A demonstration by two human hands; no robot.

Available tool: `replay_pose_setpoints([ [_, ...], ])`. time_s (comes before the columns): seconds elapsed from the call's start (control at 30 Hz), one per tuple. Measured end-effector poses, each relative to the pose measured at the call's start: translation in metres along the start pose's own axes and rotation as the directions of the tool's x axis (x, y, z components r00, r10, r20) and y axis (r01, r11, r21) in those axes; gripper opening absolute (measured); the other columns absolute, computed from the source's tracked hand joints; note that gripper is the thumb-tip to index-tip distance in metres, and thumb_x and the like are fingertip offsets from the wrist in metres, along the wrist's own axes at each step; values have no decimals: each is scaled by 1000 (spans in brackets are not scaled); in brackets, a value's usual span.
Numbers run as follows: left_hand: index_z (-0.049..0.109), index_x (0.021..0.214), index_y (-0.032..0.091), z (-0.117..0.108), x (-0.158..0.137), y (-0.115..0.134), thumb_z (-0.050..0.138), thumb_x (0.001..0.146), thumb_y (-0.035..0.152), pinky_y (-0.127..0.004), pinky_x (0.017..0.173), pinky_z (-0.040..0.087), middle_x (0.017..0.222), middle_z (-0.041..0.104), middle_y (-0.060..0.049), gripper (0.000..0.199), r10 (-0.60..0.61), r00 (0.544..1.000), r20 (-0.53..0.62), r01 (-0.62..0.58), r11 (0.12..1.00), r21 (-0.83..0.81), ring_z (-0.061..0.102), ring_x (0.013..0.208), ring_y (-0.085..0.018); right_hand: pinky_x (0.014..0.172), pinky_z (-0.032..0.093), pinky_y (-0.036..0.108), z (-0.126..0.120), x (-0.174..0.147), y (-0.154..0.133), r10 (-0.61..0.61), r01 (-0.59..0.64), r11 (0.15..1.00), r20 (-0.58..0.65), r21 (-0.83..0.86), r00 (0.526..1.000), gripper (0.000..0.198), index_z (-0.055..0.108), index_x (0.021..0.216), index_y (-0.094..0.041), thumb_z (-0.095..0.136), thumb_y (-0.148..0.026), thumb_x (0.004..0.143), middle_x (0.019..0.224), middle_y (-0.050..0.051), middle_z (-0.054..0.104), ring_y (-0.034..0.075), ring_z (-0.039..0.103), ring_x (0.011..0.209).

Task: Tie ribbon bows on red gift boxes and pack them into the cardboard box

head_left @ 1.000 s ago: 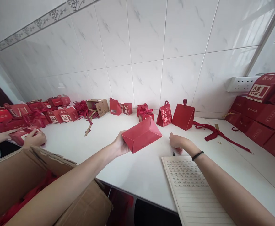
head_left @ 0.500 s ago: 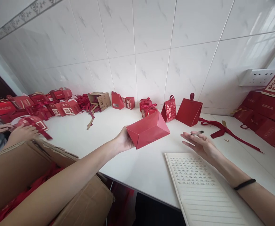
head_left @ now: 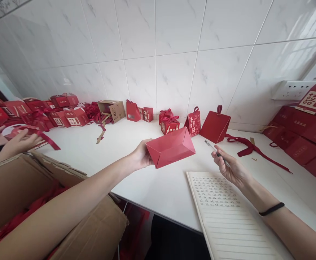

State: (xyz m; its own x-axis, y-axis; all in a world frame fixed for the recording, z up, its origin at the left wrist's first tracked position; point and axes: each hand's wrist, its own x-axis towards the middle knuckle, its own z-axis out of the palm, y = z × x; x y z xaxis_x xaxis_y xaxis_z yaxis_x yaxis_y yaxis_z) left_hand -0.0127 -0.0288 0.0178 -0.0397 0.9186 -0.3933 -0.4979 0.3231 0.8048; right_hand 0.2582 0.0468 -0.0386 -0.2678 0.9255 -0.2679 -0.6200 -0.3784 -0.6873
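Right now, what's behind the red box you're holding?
Two bow-tied gift boxes and a loop-handled gift box peek out; the red box hides some lower edges and tabletop.

The plain red box (head_left: 171, 148), its folds visible, is held tilted in the left hand (head_left: 142, 155). The slim pen (head_left: 210, 145) slants in the right hand (head_left: 233, 169), apart from the box.

Smooth card box (head_left: 171, 148) (faintly glossy), plastic pen (head_left: 210, 145), glossy wall tiles (head_left: 137, 32)
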Motion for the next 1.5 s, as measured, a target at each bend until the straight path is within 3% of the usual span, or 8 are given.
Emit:
replay_pose_setpoints([
  [0.27,56,70,15,1,-1,0,54,67,17,-26,51,49,59,56,-2,4,14,1000,-9,-13,1000,28,59,57,-17,53,53,11,0,0,-5,-144,122,962,-72,-244,987,18,57,94,-15,47,-11,79,84,5,60,12,61,68],
  [0.4,56,70,15,1,-2,0,53,67,18,-26,49,48,59,56,-3,4,10,999,-33,-9,999,37,59,56,-17,42,46,28,-13,4,3,-441,386,508,152,-770,885,42,54,86,-16,60,-56,74,60,3,54,18,51,45],
  [0.57,56,71,15,0,-2,0,54,67,18,-26,49,47,60,57,-3,5,23,999,-35,-22,999,47,59,56,-17,50,41,30,-18,5,10,-601,414,-23,343,-910,722,53,43,81,-20,27,-71,82,49,1,49,20,50,46],
  [0.77,55,70,16,-3,0,-2,55,66,18,-26,49,47,59,56,-2,4,23,1000,-9,-23,999,41,59,56,-17,48,36,29,-20,12,8,-378,292,-264,377,-919,846,31,37,80,-22,25,-50,85,59,4,54,23,52,50],
  [1.0,55,70,15,-1,0,-1,54,67,18,-26,49,47,59,56,-2,4,17,1000,-7,-17,999,50,59,56,-17,51,42,32,-22,14,8,-424,268,-206,333,-941,842,27,40,76,-21,34,-45,87,66,5,58,22,55,53],
  [1.17,53,67,16,0,-2,0,54,66,17,-25,48,46,56,54,-1,2,19,1000,10,-19,999,42,58,54,-17,54,55,34,-19,11,3,-523,467,304,264,-830,810,51,45,107,-17,53,-60,79,86,8,60,24,62,66],
  [1.27,54,69,16,-2,-2,-1,55,66,17,-25,49,46,58,55,-1,3,25,1000,8,-26,998,63,58,55,-17,47,57,34,-18,8,1,-470,493,480,262,-726,843,91,15,137,-21,68,-54,70,83,5,60,23,62,62],
  [1.5,61,76,15,0,-4,1,57,71,26,-25,49,45,64,61,-3,12,176,984,27,-178,975,134,56,52,-15,73,53,44,-23,3,9,-419,395,345,237,-851,876,41,56,101,-17,46,-45,74,89,9,63,28,63,79],
])
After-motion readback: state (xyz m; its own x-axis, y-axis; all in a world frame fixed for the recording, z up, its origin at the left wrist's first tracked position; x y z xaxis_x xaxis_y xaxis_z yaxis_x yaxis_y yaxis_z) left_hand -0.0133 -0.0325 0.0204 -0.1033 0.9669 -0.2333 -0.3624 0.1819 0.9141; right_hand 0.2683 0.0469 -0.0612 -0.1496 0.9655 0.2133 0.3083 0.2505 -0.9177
